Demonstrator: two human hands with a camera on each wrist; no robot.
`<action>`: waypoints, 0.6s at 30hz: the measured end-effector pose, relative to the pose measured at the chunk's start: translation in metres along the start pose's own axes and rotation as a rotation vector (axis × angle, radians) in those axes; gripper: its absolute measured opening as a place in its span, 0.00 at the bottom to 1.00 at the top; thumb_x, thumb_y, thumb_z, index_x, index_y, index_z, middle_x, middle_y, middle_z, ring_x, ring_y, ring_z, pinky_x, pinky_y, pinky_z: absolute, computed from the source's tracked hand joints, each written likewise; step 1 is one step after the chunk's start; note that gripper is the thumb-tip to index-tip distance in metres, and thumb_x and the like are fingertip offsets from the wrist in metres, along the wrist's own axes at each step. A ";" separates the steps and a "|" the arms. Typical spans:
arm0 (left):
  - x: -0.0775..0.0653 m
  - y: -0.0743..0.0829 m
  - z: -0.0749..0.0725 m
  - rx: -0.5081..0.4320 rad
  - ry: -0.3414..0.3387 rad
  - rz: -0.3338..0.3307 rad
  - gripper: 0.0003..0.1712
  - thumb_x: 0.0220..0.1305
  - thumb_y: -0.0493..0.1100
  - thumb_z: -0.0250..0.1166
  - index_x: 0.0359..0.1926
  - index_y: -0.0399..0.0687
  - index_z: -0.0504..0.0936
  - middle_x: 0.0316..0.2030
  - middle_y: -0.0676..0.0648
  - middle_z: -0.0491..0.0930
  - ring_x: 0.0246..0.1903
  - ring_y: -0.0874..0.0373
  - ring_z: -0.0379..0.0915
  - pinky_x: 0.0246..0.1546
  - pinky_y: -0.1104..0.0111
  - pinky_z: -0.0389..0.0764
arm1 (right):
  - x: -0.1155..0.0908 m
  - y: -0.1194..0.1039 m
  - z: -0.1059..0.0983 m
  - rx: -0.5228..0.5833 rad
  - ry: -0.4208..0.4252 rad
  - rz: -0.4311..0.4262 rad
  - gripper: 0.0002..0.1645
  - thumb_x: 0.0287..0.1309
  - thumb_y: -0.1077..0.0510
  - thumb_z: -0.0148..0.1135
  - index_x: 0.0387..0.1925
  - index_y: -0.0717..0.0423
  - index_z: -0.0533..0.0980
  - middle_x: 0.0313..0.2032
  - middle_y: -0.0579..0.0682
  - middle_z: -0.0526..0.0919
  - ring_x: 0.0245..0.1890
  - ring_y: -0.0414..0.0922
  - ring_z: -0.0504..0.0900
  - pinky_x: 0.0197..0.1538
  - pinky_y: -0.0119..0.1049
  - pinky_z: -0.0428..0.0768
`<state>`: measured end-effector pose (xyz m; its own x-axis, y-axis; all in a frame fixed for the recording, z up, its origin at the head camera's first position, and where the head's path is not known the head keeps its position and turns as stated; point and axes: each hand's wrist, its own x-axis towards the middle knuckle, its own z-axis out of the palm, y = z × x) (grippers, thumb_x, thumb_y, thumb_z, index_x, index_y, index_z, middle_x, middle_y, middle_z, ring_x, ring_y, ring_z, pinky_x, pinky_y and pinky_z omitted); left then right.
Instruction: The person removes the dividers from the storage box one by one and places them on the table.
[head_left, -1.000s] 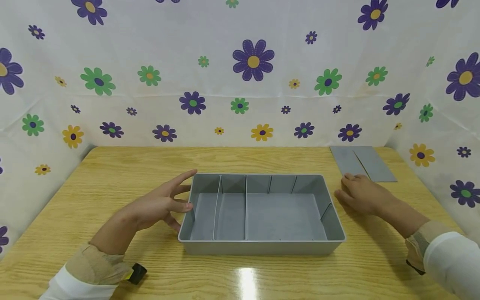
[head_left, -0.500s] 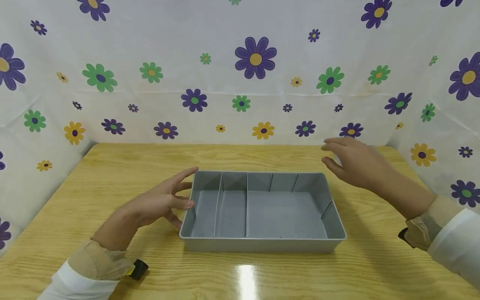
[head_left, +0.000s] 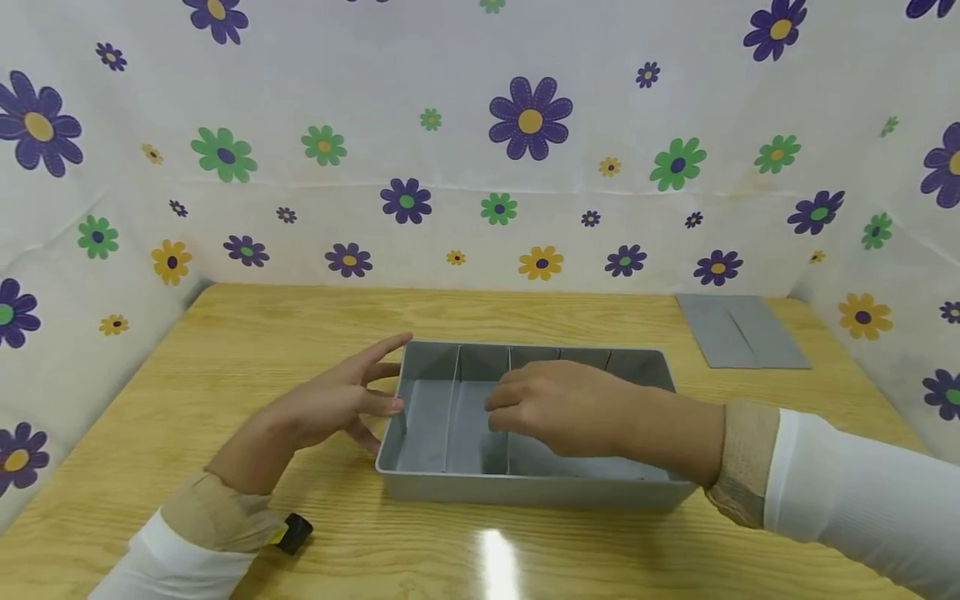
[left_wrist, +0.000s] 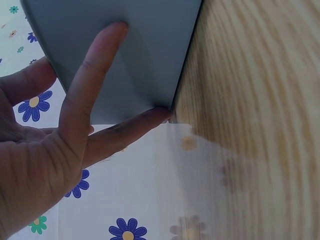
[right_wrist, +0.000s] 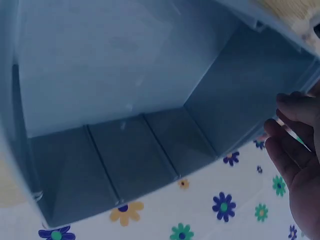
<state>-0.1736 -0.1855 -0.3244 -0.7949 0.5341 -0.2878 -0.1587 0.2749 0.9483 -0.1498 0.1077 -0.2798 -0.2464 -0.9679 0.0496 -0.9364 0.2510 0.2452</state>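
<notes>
A grey rectangular box [head_left: 525, 488] lies lengthwise on the wooden table. Thin upright dividers cross its left part, including a left divider [head_left: 452, 425] and a second divider [head_left: 509, 454]. My left hand [head_left: 333, 404] rests against the box's left end with fingers spread; in the left wrist view, fingertips [left_wrist: 117, 32] touch the outer end wall. Over the box, my right hand [head_left: 562, 408] has its fingertips near the top of the second divider. The right wrist view shows its fingers [right_wrist: 282, 150] loosely bent beside that divider's edge, with no grip visible.
Flat grey boards [head_left: 738, 333] lie at the table's [head_left: 300, 312] back right, with a narrow slit between them. Flowered white cloth [head_left: 442, 75] hangs behind the table and along both sides. A black device [head_left: 295, 533] sits at the left wrist.
My right hand has lifted away from beside the grey boards and swung left over the box. My left hand stays at the box's left end. The view has shifted slightly.
</notes>
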 end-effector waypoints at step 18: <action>0.002 -0.001 0.001 0.019 0.028 -0.004 0.47 0.60 0.35 0.58 0.70 0.69 0.44 0.68 0.38 0.47 0.54 0.37 0.63 0.28 0.46 0.80 | 0.007 -0.003 0.006 -0.218 0.023 -0.159 0.07 0.51 0.61 0.65 0.30 0.45 0.78 0.28 0.38 0.77 0.30 0.37 0.71 0.36 0.25 0.74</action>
<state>-0.1742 -0.1841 -0.3265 -0.8103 0.5105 -0.2877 -0.1510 0.2924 0.9443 -0.1502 0.1004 -0.2856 -0.0926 -0.9956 0.0156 -0.8864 0.0896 0.4541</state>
